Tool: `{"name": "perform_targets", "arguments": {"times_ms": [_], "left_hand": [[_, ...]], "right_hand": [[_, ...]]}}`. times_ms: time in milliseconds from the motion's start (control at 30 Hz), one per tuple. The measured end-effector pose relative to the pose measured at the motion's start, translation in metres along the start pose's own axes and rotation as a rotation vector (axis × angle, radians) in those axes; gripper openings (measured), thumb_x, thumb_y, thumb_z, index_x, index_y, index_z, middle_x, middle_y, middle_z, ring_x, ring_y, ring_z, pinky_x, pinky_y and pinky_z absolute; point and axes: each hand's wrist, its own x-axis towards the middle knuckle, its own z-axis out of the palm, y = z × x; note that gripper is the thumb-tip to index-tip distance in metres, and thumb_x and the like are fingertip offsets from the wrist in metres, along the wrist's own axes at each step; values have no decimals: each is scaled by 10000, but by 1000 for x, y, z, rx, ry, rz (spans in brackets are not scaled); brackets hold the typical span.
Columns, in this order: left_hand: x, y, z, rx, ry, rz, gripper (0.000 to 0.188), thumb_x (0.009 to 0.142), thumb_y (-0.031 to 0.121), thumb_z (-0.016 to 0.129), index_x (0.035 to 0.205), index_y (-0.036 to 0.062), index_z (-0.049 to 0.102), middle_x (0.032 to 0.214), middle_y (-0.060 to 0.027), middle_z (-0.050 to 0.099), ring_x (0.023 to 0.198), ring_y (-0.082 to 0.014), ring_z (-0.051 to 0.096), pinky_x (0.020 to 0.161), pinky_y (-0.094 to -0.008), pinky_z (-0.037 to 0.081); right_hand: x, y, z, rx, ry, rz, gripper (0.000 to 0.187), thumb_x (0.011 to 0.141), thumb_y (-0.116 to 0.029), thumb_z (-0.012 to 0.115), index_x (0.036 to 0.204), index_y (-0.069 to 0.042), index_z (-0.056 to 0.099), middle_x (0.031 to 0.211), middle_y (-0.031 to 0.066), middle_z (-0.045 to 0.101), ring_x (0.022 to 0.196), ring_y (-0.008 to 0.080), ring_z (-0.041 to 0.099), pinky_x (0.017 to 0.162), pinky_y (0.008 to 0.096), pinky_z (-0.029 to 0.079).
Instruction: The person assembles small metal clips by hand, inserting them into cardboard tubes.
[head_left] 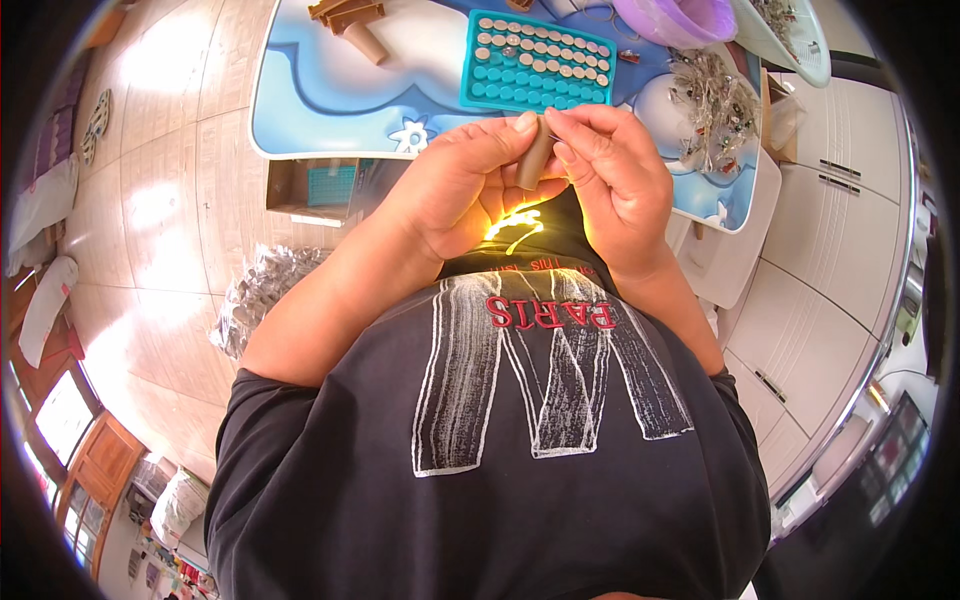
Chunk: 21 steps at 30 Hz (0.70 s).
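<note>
In front of my chest, my left hand (465, 165) is closed around a small brown tube-like piece (536, 165), its thumb near the upper end. My right hand (622, 175) meets it from the other side, thumb and forefinger pinched by the tube's top rim. A thin dark line shows at those fingertips, too small to name. Bright yellow glowing light (515, 225) shines just under the left palm, against my dark shirt. Beyond the hands, a teal tray (538, 103) holds rows of round whitish discs, with its nearer rows of cups showing bare teal.
More brown pieces (365, 42) lie at the far left of the blue-and-white table (330, 120). A tangle of clear wrapped strands (712, 105) sits at the right, near a purple basin (680, 20) and a pale green basket (800, 45). A silvery bundle (262, 290) lies at my left.
</note>
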Motion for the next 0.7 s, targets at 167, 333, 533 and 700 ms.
{"name": "perform_targets", "arguments": {"times_ms": [167, 333, 533, 700], "left_hand": [[-1, 0, 2, 48, -25, -6, 330, 964, 266, 426, 1099, -3, 561, 979, -41, 616, 956, -132, 593, 937, -320, 445], [-3, 0, 5, 48, 26, -17, 363, 961, 270, 434, 1156, -21, 531, 999, -53, 612, 961, -122, 582, 943, -307, 441], [-1, 1, 8, -1, 81, 4, 293, 939, 231, 490, 1088, -8, 571, 924, -68, 633, 886, -140, 622, 846, -287, 502], [2, -4, -1, 8, -2, 31, 295, 933, 234, 505, 1085, -8, 578, 906, -51, 629, 877, -141, 622, 842, -284, 503]], "right_hand": [[4, -1, 2, 5, 74, 8, 220, 773, 27, 635, 988, -20, 637, 867, 91, 606, 743, 190, 603, 657, 272, 489], [4, 0, -1, -65, 128, -62, 125, 717, 28, 694, 790, -7, 599, 799, 86, 612, 715, 186, 600, 639, 274, 484], [6, -4, -2, -64, 118, -38, 107, 721, 30, 685, 790, -2, 609, 771, 86, 607, 670, 191, 599, 585, 272, 484], [7, 0, -1, -63, 75, -60, 87, 728, 30, 676, 778, 5, 609, 767, 91, 608, 646, 194, 596, 569, 273, 488]]}}
